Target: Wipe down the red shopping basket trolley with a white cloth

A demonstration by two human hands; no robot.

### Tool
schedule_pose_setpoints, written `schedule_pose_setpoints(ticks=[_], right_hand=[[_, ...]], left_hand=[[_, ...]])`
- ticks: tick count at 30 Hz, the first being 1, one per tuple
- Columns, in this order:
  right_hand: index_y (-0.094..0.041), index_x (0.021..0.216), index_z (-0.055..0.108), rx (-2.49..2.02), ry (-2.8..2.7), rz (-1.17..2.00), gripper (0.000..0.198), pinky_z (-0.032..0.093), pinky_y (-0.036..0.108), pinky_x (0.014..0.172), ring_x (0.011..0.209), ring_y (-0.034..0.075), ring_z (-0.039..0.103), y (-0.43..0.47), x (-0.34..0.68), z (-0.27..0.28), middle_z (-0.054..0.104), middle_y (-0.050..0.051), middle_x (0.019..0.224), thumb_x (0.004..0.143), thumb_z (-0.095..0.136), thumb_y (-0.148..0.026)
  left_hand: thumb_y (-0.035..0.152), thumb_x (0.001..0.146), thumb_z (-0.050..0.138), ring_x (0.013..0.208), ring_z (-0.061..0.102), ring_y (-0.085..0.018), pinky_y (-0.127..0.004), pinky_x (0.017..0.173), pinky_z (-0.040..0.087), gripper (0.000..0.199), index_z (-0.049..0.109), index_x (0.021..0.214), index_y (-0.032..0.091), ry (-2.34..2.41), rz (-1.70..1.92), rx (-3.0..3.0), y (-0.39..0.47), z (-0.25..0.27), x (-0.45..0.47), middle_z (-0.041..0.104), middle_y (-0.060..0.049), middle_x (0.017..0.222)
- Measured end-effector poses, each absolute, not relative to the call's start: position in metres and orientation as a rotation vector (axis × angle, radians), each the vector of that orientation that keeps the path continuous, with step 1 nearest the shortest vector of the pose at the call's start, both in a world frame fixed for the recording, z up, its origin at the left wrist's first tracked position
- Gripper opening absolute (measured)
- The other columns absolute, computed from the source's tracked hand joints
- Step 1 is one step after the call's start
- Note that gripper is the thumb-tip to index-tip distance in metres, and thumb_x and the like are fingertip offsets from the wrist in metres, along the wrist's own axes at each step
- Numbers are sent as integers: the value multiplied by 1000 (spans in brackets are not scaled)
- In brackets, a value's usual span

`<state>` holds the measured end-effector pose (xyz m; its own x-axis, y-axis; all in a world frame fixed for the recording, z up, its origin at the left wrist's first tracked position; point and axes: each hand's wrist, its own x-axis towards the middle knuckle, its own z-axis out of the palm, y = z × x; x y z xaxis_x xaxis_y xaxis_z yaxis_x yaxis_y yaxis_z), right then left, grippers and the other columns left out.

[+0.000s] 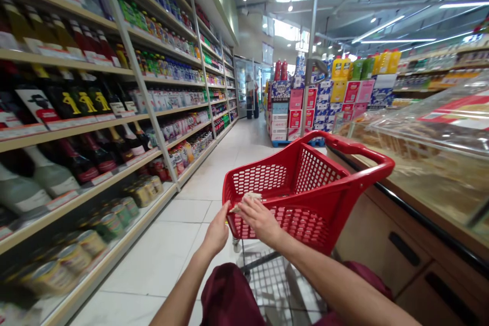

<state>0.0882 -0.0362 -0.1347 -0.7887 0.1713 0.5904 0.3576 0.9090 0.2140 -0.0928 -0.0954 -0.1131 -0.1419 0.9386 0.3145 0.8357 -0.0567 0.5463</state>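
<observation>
right grip [262,220] grasping pale cloth [252,196], left grip [217,232] clasping red cart [305,195] at corner

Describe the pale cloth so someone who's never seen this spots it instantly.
Start with the red shopping cart, right of the long shelves. Go to its end opposite the handle, where the person's right hand is at the rim. The pale cloth is the small crumpled piece at those fingers, set apart by soft whitish folds against red perforated plastic.
</observation>
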Motion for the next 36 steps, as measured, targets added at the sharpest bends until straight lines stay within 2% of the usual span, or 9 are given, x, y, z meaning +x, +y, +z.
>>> schedule_pose_setpoints(ticks=[4,9,13,15,19,25,27,29,36], right_hand=[[-17,111,55,-245,-2648,-384,28,32,34,101,120,17,37,-44,76,-158,54,5,119,87,40,-19],[-16,117,50,-312,-2569,-385,32,25,41,104,125,21,27,-43,77,-151,48,6,126,88,38,-19],[-20,115,52,-302,-2623,-332,30,30,36,100,120,17,36,-43,89,-137,54,4,118,88,38,-21],[-20,116,51,-329,-2575,-289,30,32,34,98,117,16,39,-44,94,-133,56,3,116,88,38,-22],[-15,112,53,-604,-2294,-316,30,35,39,95,112,20,42,-34,96,-108,55,9,116,87,37,-18],[-18,91,62,-891,-2288,-486,22,43,33,83,89,18,54,7,176,-62,62,7,96,84,42,-14],[-12,95,61,-1018,-2191,-520,25,41,40,84,93,22,53,18,214,-56,60,14,100,84,39,-10],[-11,97,61,-1119,-2106,-580,27,39,43,86,97,24,51,20,231,-58,59,16,104,83,38,-8],[-17,104,59,-919,-2257,-655,29,38,39,92,104,21,49,14,201,-81,58,8,111,82,41,-9]], left_hand=[[-3,52,28,117,41,-8,-27,103,28,79,30,129,14,1969,993,1866,-100,-108,-95,48,-3,126],[-3,55,28,117,41,-8,-26,103,27,76,28,129,11,1967,1003,1790,-100,-105,-93,47,-6,128],[-3,57,29,116,42,-9,-25,101,29,74,30,129,12,2035,946,1800,-97,-102,-91,48,-6,126],[-2,59,30,117,42,-12,-30,101,30,71,33,128,13,2116,887,1846,-95,-101,-86,48,-7,126],[0,64,30,125,31,-17,-42,103,26,65,34,127,13,2254,685,2001,-90,-99,-62,39,-9,133],[0,70,26,130,18,-18,-45,104,18,63,27,131,14,2423,390,2140,-94,-102,-33,26,-8,140],[0,69,26,129,19,-19,-46,105,16,64,27,131,12,2476,354,2150,-92,-102,-26,25,-9,140],[1,66,29,130,18,-19,-46,105,14,66,25,131,11,2499,350,2189,-87,-104,-16,24,-9,140],[8,65,35,130,16,-20,-46,105,16,69,21,133,14,2437,321,2391,-73,-112,10,19,-6,142]])
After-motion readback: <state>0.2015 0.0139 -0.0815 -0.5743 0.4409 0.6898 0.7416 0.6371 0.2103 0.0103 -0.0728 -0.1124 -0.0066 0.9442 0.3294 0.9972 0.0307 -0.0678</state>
